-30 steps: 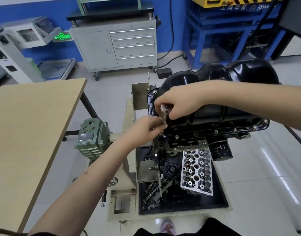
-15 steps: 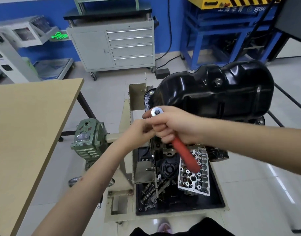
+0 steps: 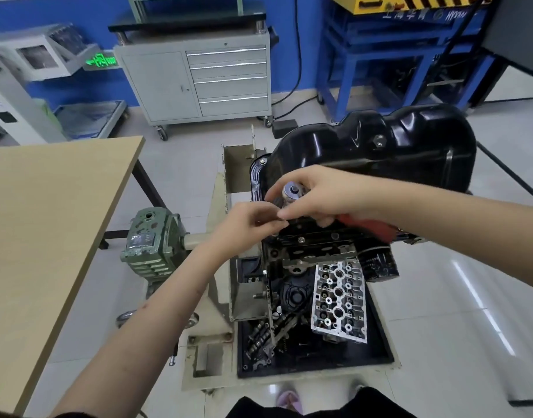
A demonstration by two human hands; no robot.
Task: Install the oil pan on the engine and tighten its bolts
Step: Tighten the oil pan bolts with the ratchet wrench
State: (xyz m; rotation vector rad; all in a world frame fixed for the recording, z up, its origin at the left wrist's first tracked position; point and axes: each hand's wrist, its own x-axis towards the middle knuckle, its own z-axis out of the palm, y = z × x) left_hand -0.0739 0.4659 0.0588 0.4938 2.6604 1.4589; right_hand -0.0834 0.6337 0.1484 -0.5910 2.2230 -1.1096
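Pan (image 3: 379, 146) is sitting on the engine (image 3: 313, 251), and the right hand (image 3: 319, 196) is gripping the ratchet (image 3: 292, 191) at the pan's left flange while the left hand (image 3: 247, 224) is pinching below its head, so the socket may be slipping off a bolt.

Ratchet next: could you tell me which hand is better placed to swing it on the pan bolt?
Right. The right hand already grips the ratchet at its head, red handle beneath, while the left hand only pinches below it.
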